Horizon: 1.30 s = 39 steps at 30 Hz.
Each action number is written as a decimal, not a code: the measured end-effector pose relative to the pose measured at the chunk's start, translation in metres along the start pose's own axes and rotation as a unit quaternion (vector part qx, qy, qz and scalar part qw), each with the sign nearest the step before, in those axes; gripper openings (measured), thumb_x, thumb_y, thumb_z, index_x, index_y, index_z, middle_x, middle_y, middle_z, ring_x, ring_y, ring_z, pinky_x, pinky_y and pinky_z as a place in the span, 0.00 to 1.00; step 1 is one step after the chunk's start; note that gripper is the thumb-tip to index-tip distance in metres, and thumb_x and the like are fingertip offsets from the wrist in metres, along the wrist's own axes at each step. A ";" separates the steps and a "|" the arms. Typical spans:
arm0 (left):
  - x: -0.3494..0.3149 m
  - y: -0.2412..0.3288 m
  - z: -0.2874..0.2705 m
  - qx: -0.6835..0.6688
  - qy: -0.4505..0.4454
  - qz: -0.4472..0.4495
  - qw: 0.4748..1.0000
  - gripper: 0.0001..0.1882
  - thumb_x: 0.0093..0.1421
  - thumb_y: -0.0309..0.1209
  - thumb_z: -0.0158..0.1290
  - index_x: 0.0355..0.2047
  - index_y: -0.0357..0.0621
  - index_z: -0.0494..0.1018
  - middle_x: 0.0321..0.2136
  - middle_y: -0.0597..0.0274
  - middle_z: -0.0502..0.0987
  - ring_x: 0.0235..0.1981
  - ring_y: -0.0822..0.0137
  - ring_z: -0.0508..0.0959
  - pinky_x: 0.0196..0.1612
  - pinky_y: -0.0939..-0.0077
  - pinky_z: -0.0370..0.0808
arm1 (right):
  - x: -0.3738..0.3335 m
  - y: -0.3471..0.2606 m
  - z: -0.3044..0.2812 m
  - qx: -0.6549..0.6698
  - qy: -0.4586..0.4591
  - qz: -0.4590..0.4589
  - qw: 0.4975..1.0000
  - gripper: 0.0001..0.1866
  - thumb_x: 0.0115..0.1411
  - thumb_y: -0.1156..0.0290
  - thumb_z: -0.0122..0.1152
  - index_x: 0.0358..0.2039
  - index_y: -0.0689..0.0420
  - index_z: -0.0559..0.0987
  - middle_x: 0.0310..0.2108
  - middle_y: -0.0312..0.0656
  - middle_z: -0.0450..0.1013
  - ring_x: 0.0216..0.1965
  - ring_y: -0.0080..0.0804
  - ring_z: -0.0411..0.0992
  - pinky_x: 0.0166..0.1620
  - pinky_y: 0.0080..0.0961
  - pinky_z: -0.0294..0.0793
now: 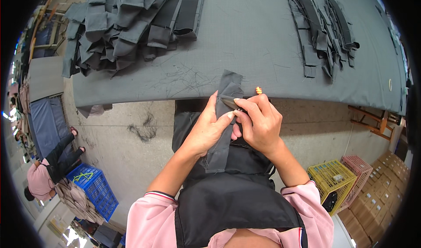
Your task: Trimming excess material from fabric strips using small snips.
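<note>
Cloth piles (120, 26) are lying on a table (245, 37), crates (332, 177) standing on the floor (153, 138). Near the table's edge, the left hand (207, 131) is gripping a strip (222, 145); the right hand (263, 124) is pinching against it, contents unclear.

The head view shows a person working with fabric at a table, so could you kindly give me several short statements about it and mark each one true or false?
1. The left hand holds a fabric strip. True.
2. The fabric strip is bright red. False: it is dark grey.
3. A large pile of dark pieces lies toward the left of the table, with smaller bundles toward its right. True.
4. A yellow crate stands beside a pink crate. True.
5. The yellow crate stands on the table. False: it is on the floor, at the right of the view.
</note>
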State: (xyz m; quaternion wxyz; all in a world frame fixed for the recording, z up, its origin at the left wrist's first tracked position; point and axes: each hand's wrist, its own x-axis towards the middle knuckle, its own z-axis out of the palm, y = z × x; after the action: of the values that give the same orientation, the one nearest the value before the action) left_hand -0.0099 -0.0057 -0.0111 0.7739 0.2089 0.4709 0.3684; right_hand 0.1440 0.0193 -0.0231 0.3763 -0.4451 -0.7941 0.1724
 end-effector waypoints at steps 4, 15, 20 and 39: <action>0.000 0.004 0.002 0.012 -0.006 0.000 1.000 0.40 0.64 0.26 0.44 0.64 0.32 0.28 0.33 0.53 0.73 0.26 0.69 0.75 0.30 0.77 0.75 | 0.003 -0.001 0.000 0.010 0.005 -0.006 1.000 0.17 0.38 0.78 0.66 0.34 0.59 0.77 0.24 0.37 0.68 0.20 0.32 0.67 0.23 0.25 0.66; 0.000 -0.002 0.001 0.042 -0.016 0.034 0.998 0.36 0.64 0.27 0.44 0.64 0.31 0.34 0.35 0.54 0.73 0.27 0.70 0.75 0.30 0.77 0.76 | -0.004 -0.003 0.001 0.072 -0.005 0.084 0.994 0.15 0.42 0.79 0.65 0.34 0.59 0.77 0.23 0.38 0.67 0.19 0.33 0.69 0.24 0.25 0.69; 0.006 -0.007 -0.006 0.057 -0.014 0.037 0.998 0.32 0.64 0.27 0.45 0.62 0.32 0.40 0.40 0.52 0.73 0.31 0.67 0.78 0.35 0.76 0.77 | -0.002 0.000 -0.003 0.204 -0.024 0.212 0.955 0.12 0.46 0.80 0.65 0.33 0.61 0.75 0.28 0.37 0.67 0.23 0.24 0.66 0.28 0.21 0.68; 0.004 -0.018 0.000 0.002 0.085 0.075 0.994 0.25 0.63 0.47 0.49 0.48 0.37 0.60 0.35 0.57 0.74 0.28 0.72 0.76 0.26 0.80 0.75 | -0.016 0.001 0.021 0.147 0.016 0.084 0.985 0.18 0.32 0.88 0.63 0.28 0.61 0.78 0.21 0.36 0.65 0.20 0.25 0.68 0.20 0.21 0.71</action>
State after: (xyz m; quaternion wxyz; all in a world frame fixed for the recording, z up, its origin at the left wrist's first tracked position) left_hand -0.0018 -0.0141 -0.0254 0.7007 0.2131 0.5185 0.4414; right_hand 0.1339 0.0077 -0.0453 0.4344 -0.4525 -0.7139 0.3114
